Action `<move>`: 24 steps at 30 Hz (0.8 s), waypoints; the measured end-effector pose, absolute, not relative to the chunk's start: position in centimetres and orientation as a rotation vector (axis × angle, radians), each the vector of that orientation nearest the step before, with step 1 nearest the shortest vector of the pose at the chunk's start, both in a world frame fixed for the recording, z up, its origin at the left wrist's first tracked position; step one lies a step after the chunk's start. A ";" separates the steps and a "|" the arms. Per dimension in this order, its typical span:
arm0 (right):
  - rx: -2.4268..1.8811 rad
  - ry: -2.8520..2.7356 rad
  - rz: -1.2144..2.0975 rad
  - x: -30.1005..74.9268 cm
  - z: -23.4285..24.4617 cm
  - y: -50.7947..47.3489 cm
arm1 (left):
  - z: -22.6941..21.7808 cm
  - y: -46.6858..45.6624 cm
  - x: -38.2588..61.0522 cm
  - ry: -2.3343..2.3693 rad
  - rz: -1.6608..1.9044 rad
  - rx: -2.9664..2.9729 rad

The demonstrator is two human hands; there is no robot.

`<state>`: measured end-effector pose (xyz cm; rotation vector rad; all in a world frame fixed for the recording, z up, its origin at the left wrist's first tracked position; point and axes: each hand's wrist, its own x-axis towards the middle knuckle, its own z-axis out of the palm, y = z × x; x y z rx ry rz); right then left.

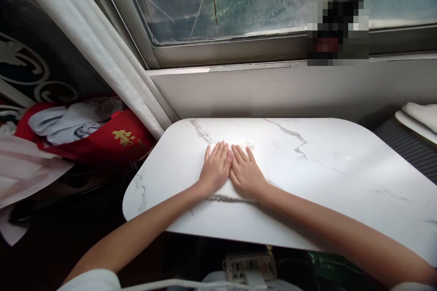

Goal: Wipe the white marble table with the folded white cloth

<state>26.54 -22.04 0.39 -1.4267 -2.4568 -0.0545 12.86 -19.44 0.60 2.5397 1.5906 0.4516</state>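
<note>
I lay left hand [215, 169] and right hand [247, 172] flat, fingers straight, gripping nothing, best pressing white cloth [227, 190] evenly.

a white cloth [226, 190] lies flat on the table [314, 191]
</note>
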 end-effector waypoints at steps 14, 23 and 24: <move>-1.588 -2.368 0.235 30.1 1.2 -23.4 | 0.9 -20.3 15.2 1.425 0.354 2.665; -1.754 -2.251 0.103 33.8 0.9 -8.7 | 0.7 -5.8 21.3 1.577 0.360 2.665; -1.771 -2.234 0.092 34.2 0.9 -8.0 | 0.6 -4.9 21.8 1.580 0.373 2.669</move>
